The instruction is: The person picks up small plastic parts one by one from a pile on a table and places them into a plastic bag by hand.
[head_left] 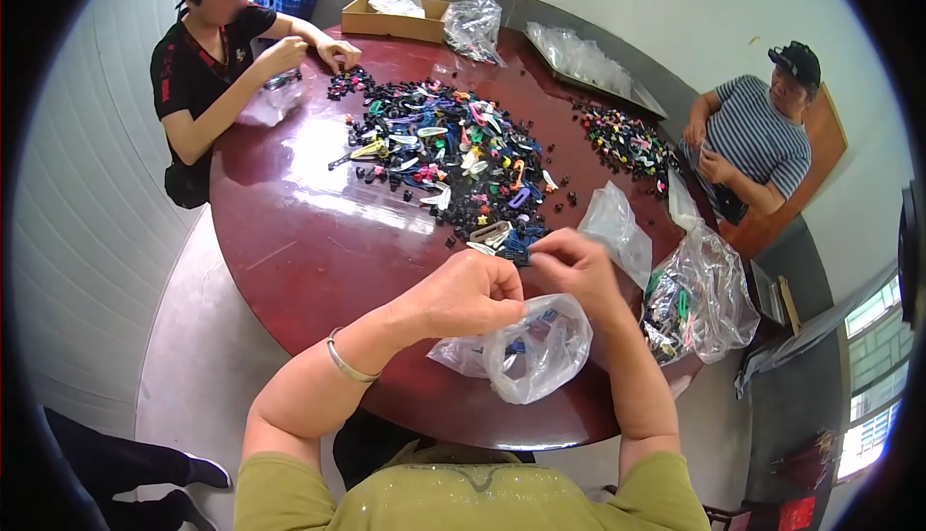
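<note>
My left hand [466, 297] is closed on the rim of a clear plastic bag [540, 377], holding its mouth open towards me. A few small dark blue pieces show inside the bag. My right hand [581, 269] is just above and right of the bag's mouth, with thumb and index finger pinched together. What sits between those fingertips, if anything, is too small to make out. Directly beyond them lie dark blue hair clips [521, 242] at the near edge of a large mixed pile of colourful hair clips [463, 145].
Right of my hand lie an empty-looking clear bag [617, 232] and a fuller bag of clips [709, 309]. A second pile [627, 145], a tray of bags [588, 60] and a cardboard box [395, 22] stand farther back. Two people sit at the round red table [318, 290].
</note>
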Demonstrator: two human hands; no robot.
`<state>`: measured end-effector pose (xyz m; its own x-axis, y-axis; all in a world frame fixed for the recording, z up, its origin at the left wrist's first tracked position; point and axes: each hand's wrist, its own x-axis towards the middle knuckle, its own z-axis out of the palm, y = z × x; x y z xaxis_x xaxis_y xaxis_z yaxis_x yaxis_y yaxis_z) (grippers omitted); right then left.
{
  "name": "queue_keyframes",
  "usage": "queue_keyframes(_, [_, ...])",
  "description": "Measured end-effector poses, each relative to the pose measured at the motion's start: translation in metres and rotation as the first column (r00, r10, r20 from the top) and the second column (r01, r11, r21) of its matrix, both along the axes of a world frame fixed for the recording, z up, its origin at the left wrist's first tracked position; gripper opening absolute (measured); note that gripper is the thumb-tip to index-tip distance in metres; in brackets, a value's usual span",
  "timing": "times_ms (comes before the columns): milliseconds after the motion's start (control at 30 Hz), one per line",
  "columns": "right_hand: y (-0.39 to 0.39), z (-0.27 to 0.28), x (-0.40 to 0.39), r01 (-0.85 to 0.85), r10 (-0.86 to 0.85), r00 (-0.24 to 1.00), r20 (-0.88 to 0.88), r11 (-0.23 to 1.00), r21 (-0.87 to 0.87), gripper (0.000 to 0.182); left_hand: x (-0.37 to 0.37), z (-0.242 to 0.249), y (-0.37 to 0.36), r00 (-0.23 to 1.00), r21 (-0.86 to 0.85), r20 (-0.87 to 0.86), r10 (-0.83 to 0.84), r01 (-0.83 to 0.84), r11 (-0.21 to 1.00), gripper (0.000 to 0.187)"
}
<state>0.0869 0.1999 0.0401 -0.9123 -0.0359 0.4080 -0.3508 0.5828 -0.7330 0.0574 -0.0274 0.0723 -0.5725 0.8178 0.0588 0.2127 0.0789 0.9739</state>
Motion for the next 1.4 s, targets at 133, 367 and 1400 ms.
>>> queue_keyframes(133, [-0.007,-0.031,-0.013,0.063,-0.07,0.997,0.017,0.962,0.265,0.024,-0.004,-0.007,0.0,0.999,0.03,-0.027,-0.03,0.031,0.999,0.013])
queue_keyframes(367, [-0.008,-0.025,-0.013,0.089,-0.063,0.995,-0.078,0.916,0.392,0.015,-0.005,-0.01,0.001,0.996,0.065,-0.089,-0.022,0.028,0.998,0.016])
queue_keyframes(1400, [-0.015,0.069,0.025,-0.008,0.017,1.0,0.024,0.936,-0.351,0.007,-0.008,-0.022,0.008,0.998,0.136,-0.007,0.055,-0.053,0.989,0.01])
